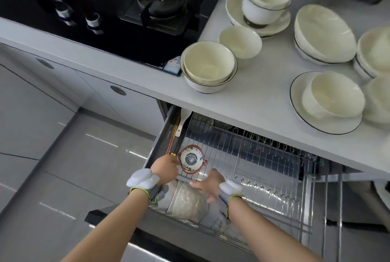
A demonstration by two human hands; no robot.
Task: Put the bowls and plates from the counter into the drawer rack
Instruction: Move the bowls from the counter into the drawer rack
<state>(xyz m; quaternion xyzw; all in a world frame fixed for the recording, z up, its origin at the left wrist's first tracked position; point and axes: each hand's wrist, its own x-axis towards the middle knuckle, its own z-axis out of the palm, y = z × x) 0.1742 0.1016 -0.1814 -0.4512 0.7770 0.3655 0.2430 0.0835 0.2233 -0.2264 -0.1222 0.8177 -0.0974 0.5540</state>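
Note:
The drawer rack [263,166] is pulled out below the counter [253,97]. A stack of pale bowls [185,200] lies on its side in the rack's front left corner. My right hand [207,184] rests on top of that stack with its fingers spread, blurred. My left hand [165,170] reaches past the stack and touches the rim of a small blue-patterned bowl [191,159] in the rack; its fingers are hidden. On the counter stand two nested cream bowls [209,67], a single bowl [240,41], plates with bowls [259,6], a stack of big bowls [325,34] and a plate with a bowl [329,101].
A black gas hob [130,13] with a burner fills the counter's left part. More bowls [375,55] crowd the right edge. Chopsticks and a white spoon [182,122] lie in the drawer's left slot. The counter edge overhangs the rack's back. Grey floor lies to the left.

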